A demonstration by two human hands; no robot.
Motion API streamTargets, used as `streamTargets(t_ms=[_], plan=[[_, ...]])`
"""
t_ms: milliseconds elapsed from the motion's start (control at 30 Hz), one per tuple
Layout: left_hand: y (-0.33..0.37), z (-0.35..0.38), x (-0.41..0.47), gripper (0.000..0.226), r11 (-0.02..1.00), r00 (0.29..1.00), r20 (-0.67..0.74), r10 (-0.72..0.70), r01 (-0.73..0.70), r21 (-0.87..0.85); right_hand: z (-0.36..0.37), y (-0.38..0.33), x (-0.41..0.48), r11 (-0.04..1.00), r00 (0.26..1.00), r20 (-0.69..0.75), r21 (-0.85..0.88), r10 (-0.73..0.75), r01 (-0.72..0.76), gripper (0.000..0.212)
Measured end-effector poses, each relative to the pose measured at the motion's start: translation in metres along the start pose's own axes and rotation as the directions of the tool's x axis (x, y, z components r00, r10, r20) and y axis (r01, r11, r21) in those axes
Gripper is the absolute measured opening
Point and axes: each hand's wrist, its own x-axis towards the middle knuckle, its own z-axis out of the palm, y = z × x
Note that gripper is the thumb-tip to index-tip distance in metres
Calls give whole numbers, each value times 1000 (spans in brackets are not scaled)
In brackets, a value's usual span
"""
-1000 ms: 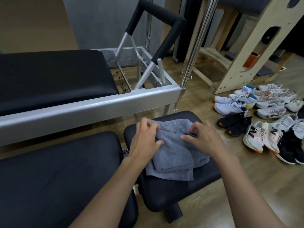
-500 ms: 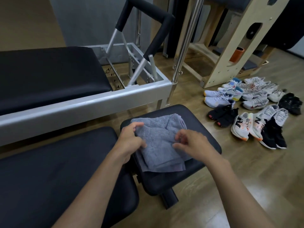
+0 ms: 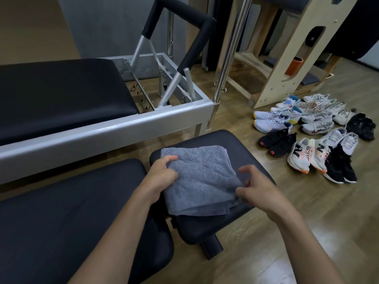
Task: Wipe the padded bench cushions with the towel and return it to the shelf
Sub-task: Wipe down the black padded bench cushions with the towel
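A folded grey towel (image 3: 202,177) lies on the small black seat cushion (image 3: 240,144) of the bench. My left hand (image 3: 161,175) grips the towel's left edge, thumb on top. My right hand (image 3: 258,187) pinches the towel's right front corner with curled fingers. The long black bench cushion (image 3: 71,218) runs to the lower left, touching neither hand. No shelf can be made out in this view.
A reformer with a black padded carriage (image 3: 61,95), silver frame (image 3: 102,132) and padded foot bar (image 3: 184,29) stands behind the bench. Several pairs of shoes (image 3: 307,140) lie on the wooden floor to the right. A wooden apparatus (image 3: 287,58) stands at the back right.
Both hands drew back toward me over the towel, from its far part to its side edges. The towel now lies flatter and more squarely folded. The camera swung slightly.
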Motion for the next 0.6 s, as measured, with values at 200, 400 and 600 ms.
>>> streamTargets(t_ms=[200,400,600], plan=[[6,-8,17,26,801,985,-86,151,-71,595,-14,-2,25,982,997,79,-188,-19,33,44],[25,-6,51,57,832,975,-174,140,-20,554,28,-39,98,985,996,-47,-163,-73,64,76],[80,-16,43,12,939,906,-278,318,-262,221,-18,-92,98,949,921,-304,121,-242,290,33]])
